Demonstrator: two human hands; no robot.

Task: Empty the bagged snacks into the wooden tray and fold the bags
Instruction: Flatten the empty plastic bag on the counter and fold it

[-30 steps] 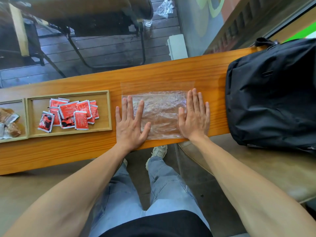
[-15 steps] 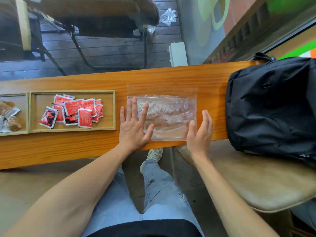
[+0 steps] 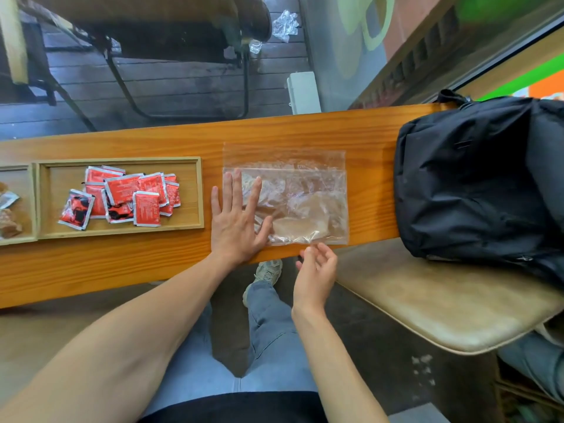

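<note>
A clear empty plastic bag (image 3: 305, 190) lies flat on the wooden counter (image 3: 305, 129). My left hand (image 3: 235, 221) presses flat on the bag's left end, fingers spread. At the counter's front edge my right hand (image 3: 316, 270) pinches the bag's near edge between thumb and fingertips and lifts it slightly. To the left, several red snack packets (image 3: 128, 196) lie in a wooden tray (image 3: 195, 193). A second tray compartment (image 3: 18, 203) at the far left holds brown and silver snacks.
A black backpack (image 3: 476, 178) rests on the counter's right end and on a tan padded stool (image 3: 442, 306). Beyond the counter a glass pane shows a chair frame and dark decking. My legs in jeans are below the counter.
My right hand slid off the bag's right end, came back to the counter's front edge and took hold of the bag's near edge. My left hand stayed flat on the bag.
</note>
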